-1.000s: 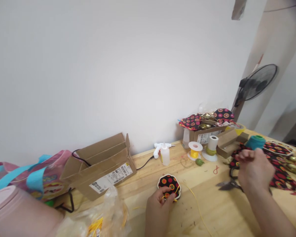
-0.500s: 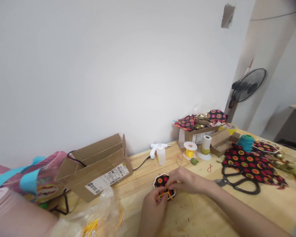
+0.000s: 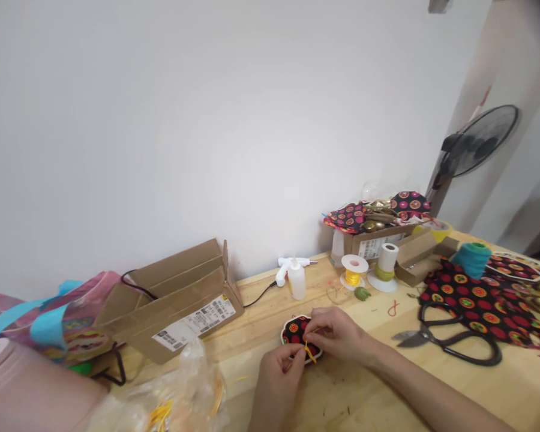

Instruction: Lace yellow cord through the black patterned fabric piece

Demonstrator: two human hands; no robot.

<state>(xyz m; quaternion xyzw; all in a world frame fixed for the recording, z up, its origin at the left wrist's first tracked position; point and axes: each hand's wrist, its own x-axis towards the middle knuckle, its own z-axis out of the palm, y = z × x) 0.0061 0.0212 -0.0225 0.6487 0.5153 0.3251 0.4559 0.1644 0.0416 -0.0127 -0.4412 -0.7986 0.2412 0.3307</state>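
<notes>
A small black fabric-covered piece (image 3: 297, 331) with red and orange circles lies on the wooden table (image 3: 436, 384). My left hand (image 3: 276, 375) is closed at its near edge, pinching a short yellow cord (image 3: 310, 352). My right hand (image 3: 339, 335) reaches in from the right, fingers pinched on the same cord above the piece. Both hands almost touch each other.
Black scissors (image 3: 450, 346) lie to the right on patterned cloth (image 3: 481, 303). Behind stand a yellow cord spool (image 3: 353, 272), a white spool (image 3: 386, 264), a glue bottle (image 3: 297, 280), a glue gun (image 3: 292, 264), cardboard boxes (image 3: 180, 300) and a teal spool (image 3: 470, 257). A plastic bag (image 3: 180, 396) lies left.
One second ago my right hand was over by the scissors; it has come left to the patterned piece and now pinches the yellow cord with my left hand.
</notes>
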